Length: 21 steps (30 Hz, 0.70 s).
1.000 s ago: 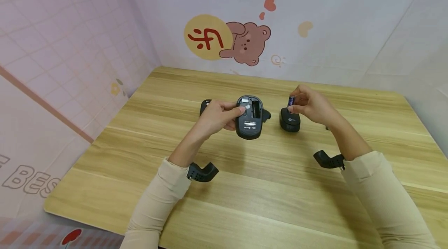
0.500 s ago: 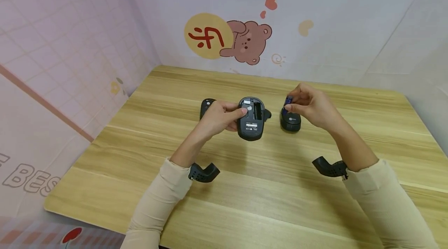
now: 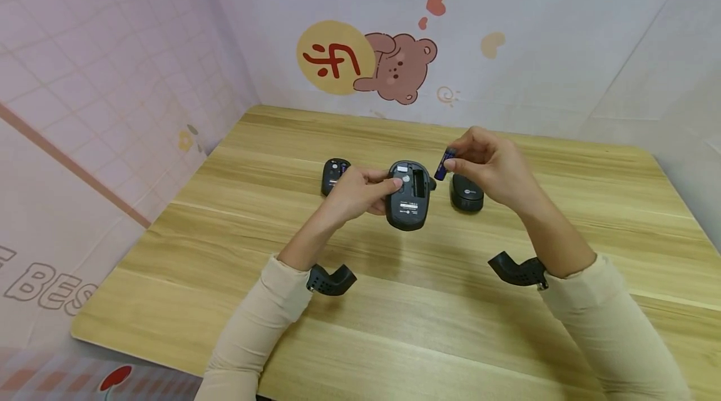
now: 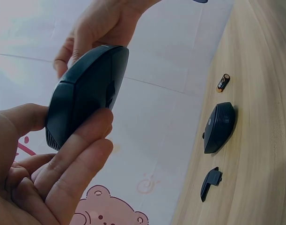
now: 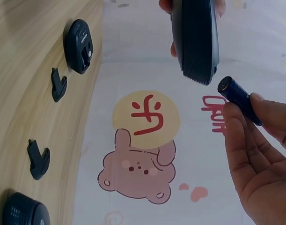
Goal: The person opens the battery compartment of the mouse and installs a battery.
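My left hand (image 3: 357,193) grips an upturned black computer mouse (image 3: 408,216), thumb on its underside, above the table. Its battery compartment (image 3: 419,183) is uncovered and faces up in the head view. Between thumb and fingers my right hand (image 3: 498,166) pinches a dark blue battery (image 3: 445,164), tilted and just right of the mouse, not touching it. In the right wrist view the same battery (image 5: 240,101) points toward the end of the held mouse (image 5: 195,42). The left wrist view shows the mouse (image 4: 84,89) side-on, the right hand behind it.
On the wooden table (image 3: 360,326) lie an upturned mouse (image 3: 332,183) to the left and an upright mouse (image 3: 467,194) to the right. Two loose battery covers (image 5: 58,85) show in the right wrist view. Another battery (image 4: 223,83) lies near the upright mouse.
My right hand has carried the battery left, from above the upright mouse to beside the held one, and the battery has tilted. The held mouse has shifted slightly right and down.
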Tool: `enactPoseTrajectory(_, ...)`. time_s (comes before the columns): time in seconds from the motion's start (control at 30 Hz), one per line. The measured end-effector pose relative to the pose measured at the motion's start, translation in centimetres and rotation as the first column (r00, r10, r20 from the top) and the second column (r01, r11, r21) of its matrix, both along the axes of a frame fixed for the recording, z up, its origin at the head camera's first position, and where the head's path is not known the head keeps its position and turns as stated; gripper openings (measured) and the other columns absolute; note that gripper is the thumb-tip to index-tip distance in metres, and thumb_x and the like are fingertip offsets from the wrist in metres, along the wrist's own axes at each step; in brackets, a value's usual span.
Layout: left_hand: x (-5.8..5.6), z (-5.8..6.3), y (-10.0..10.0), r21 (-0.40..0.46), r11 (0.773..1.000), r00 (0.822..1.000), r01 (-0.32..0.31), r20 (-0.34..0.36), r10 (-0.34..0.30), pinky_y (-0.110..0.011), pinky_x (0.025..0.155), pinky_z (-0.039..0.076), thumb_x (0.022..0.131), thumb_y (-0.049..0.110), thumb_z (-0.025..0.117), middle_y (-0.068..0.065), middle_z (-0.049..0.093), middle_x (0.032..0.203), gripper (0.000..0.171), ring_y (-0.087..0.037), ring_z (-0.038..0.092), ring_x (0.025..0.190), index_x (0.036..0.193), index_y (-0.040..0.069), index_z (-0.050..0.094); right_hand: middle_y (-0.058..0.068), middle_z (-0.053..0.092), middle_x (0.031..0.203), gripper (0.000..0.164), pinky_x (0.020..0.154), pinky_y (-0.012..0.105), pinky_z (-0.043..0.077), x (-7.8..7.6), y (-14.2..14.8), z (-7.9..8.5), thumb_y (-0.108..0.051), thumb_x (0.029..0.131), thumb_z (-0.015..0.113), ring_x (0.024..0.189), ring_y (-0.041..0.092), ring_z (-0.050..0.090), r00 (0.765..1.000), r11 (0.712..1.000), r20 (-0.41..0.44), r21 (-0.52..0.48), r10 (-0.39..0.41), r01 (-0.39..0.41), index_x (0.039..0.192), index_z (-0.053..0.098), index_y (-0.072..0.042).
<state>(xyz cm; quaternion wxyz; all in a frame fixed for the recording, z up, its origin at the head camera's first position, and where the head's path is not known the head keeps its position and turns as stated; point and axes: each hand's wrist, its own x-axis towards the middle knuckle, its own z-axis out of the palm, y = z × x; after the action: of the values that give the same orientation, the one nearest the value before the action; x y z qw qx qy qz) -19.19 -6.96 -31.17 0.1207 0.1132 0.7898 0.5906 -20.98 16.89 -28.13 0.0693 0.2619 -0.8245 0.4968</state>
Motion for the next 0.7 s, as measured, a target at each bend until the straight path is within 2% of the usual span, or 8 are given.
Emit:
enactPoseTrajectory(0.2, 0.0, 0.1, 0.1, -0.001, 1.000, 1.000, 0.008, 0.008, -0.008, -0.033, 0.065, 0.057, 0.093, 0.018, 0.062, -0.016, 0.070, 0.090, 0.035, -0.019, 0.068, 0.067, 0.122, 0.000, 0.062, 0.004, 0.065, 0.090, 0.012, 0.071, 0.017, 0.052, 0.1, -1.2, 0.5, 0.004, 0.084, 0.067, 0.077, 0.003, 0.065, 1.000, 0.999, -0.020, -0.034, 0.006, -0.007, 0.093, 0.061, 0.008)
enactPoseTrajectory(0.43, 0.0, 0.2, 0.1, -0.015, 1.000, 1.000, 0.009, 0.010, -0.009, -0.032, 0.065, 0.057, 0.093, 0.019, 0.062, -0.016, 0.070, 0.090, 0.036, -0.019, 0.068, 0.068, 0.124, 0.000, 0.061, 0.018, 0.065, 0.090, 0.008, 0.069, 0.017, 0.053, 0.1, -2.2, 0.7, 0.006, 0.084, 0.066, 0.075, 0.004, 0.065, 0.997, 0.999, -0.062, -0.028, 0.044, -0.045, 0.090, 0.062, 0.008)
enactPoseTrajectory(0.7, 0.0, 0.2, 0.2, -0.011, 1.000, 1.000, 0.010, 0.016, -0.010, -0.033, 0.065, 0.057, 0.092, 0.019, 0.062, -0.015, 0.070, 0.091, 0.037, -0.019, 0.068, 0.068, 0.124, 0.000, 0.061, 0.019, 0.065, 0.091, 0.006, 0.069, 0.018, 0.053, 0.1, -2.6, 0.7, 0.009, 0.083, 0.065, 0.075, 0.004, 0.065, 0.995, 0.997, -0.074, -0.028, 0.074, -0.076, 0.088, 0.062, 0.009)
